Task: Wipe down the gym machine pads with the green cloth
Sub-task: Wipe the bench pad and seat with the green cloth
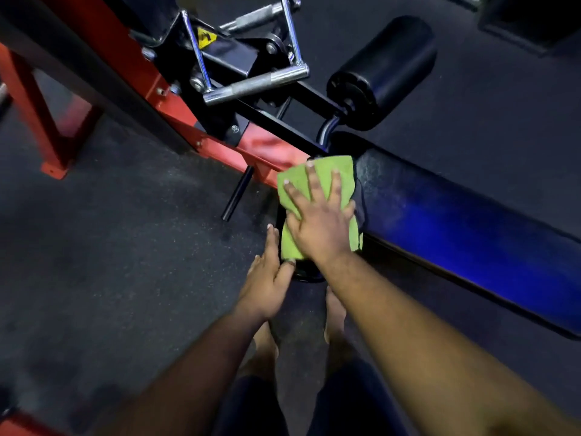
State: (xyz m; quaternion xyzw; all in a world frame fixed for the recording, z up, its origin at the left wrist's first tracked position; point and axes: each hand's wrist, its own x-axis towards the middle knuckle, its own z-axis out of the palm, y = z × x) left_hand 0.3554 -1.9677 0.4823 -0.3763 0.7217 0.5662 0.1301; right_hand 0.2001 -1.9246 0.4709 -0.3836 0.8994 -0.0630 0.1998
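The green cloth (327, 176) lies draped over a near roller pad (306, 273) of the gym machine, mostly hiding it. My right hand (317, 218) presses flat on the cloth with fingers spread. My left hand (267, 278) rests against the left end of that roller, fingers straight, thumb touching its dark end cap. A long black bench pad (456, 221) with a blue sheen runs off to the right. A second black roller pad (386, 70) sits farther back.
The red machine frame (176, 99) crosses the upper left, with a chrome handle (254, 84) and black bracket above it. A black peg (237, 193) sticks out by the frame. Dark rubber floor (110, 247) spreads left; my bare feet (267, 347) stand below.
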